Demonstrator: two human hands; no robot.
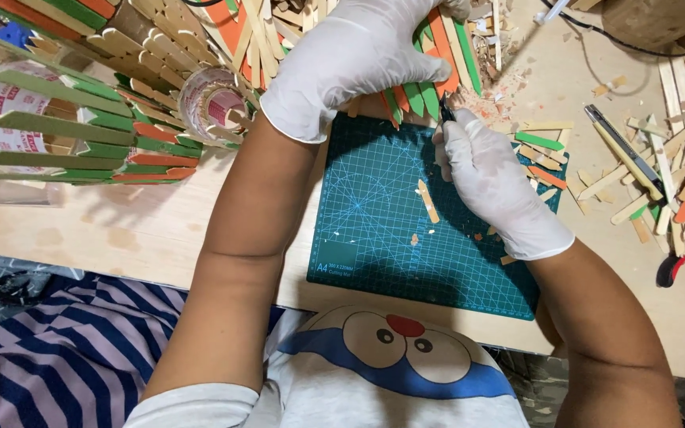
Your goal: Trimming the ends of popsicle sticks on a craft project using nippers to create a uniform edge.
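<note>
Stick piece: a flat panel of green and orange craft sticks (430, 87) lies at the far edge of the cutting mat, its pointed ends toward the person.
Left hand (350, 59): gloved in white, spread flat and pressing down on the panel.
Right hand (493, 178): gloved, closed around a small dark blade (446, 111) whose tip meets the panel's pointed ends.
Cutting mat (374, 238): teal, gridded, carrying one loose plain stick (428, 200) and small chips.
Left of mat: a stick-clad cylinder (65, 119) lying on its side.
Right of mat: scattered coloured sticks (675, 174) and a utility knife (624, 150) on the wooden table (120, 230).
</note>
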